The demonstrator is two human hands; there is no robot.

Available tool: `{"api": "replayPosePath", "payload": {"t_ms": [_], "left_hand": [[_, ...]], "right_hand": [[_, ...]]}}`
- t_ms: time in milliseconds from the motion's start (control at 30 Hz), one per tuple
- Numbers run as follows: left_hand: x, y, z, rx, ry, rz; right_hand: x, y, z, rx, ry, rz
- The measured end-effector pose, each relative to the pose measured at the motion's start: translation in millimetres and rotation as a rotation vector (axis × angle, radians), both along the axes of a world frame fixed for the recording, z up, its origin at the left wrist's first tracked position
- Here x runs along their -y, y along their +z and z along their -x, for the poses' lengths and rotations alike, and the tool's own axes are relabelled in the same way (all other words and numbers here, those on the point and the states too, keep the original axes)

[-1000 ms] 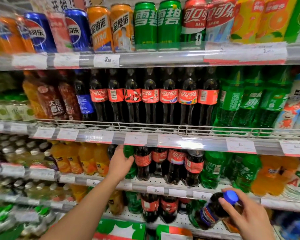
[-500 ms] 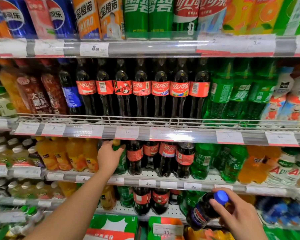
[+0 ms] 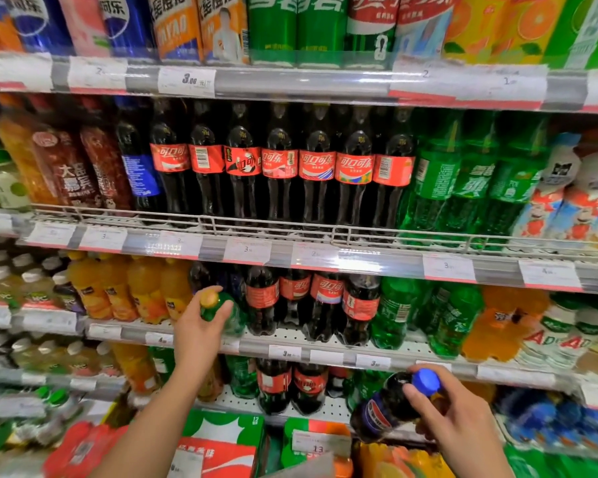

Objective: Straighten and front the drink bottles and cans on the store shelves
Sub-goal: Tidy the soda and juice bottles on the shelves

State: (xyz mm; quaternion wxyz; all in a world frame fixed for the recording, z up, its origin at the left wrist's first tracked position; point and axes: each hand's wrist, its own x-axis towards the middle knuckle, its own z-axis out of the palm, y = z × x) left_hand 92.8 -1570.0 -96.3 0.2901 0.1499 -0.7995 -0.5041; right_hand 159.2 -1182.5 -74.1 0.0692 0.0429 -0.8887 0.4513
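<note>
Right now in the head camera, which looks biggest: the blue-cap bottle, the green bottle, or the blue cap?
1. Blue-cap bottle, though it's nearest the camera.
2. Green bottle, partly hidden by the left hand.
3. Blue cap.

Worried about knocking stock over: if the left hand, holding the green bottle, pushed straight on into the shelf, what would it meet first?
Probably the dark cola bottle just behind the green bottle that the left hand grips; depth is unclear.

Your left hand (image 3: 197, 334) grips a green bottle (image 3: 218, 312) with a yellow cap at the shelf (image 3: 325, 353) edge. Your right hand (image 3: 453, 419) holds a blue-capped cola bottle (image 3: 390, 405), tilted.
</note>
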Motion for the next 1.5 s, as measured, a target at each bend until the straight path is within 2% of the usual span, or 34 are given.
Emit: {"api": "replayPosePath", "payload": {"t_ms": [133,233,567,700,1000,1267,1400,1500], "left_hand": [[-9.0,5.7,-45.8,-0.169,0.044,-0.267],[-11.6,7.5,-76.0,-0.226,0.036,-0.340],[23.5,3.9,-127.1,-0.136,0.028,-0.333],[47.7,5.2,-139.7,-0.103,-0.009,-0.289],[93.7,-12.0,-149.7,-0.008,0.049,-0.231],[104.4,-32.6,-152.8,-0.049,-0.025,-0.284],[105.1,-35.3,-151.6,-0.061,-0.057,-0.290],[103.8,-40.6,-149.5,-0.073,-0.071,-0.264]], "right_hand": [[3.0,-15.1,9.3,-0.032,-0.028,-0.008],[11.5,-21.6,15.5,-0.072,-0.012,0.009],[116.5,-4.8,51.2,-0.280,0.180,0.131],[173.2,-1.4,80.6,-0.337,0.264,0.061],[259.4,-7.3,130.7,-0.332,0.372,-0.099],[292.3,-13.9,157.8,-0.280,0.387,-0.343],[311.4,-0.9,182.1,-0.191,0.316,-0.480],[322.1,20.1,185.8,-0.065,0.325,-0.488]]}}
